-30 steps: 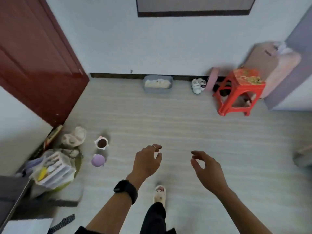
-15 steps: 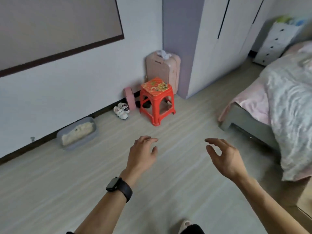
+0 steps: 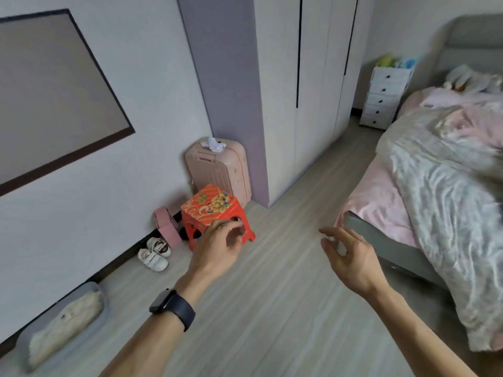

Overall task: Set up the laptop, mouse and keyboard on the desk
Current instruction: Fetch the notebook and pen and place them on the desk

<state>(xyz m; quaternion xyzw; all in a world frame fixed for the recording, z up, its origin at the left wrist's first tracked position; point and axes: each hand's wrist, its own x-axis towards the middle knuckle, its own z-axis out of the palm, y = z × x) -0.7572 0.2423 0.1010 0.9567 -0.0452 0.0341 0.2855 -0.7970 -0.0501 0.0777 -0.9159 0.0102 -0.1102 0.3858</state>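
No laptop, mouse, keyboard or desk is in view. My left hand (image 3: 217, 247), with a ring and a dark watch on the wrist, hangs in the air over the floor in front of a red plastic stool (image 3: 213, 209); its fingers are loosely curled and hold nothing. My right hand (image 3: 348, 257) is raised to the right of it, fingers loosely spread, empty, near the corner of the bed (image 3: 381, 235).
A pink suitcase (image 3: 217, 170) stands behind the stool against a purple pillar. White wardrobe doors (image 3: 313, 104) line the back. Small shoes (image 3: 153, 253) and a grey tray (image 3: 89, 292) lie along the left wall. White drawers (image 3: 383, 97) stand by the bed. Wooden floor lies between.
The view has swung right, from the red door and floor clutter to the wardrobe and bed. Both hands stay raised and empty; the stool now lies just behind my left hand.
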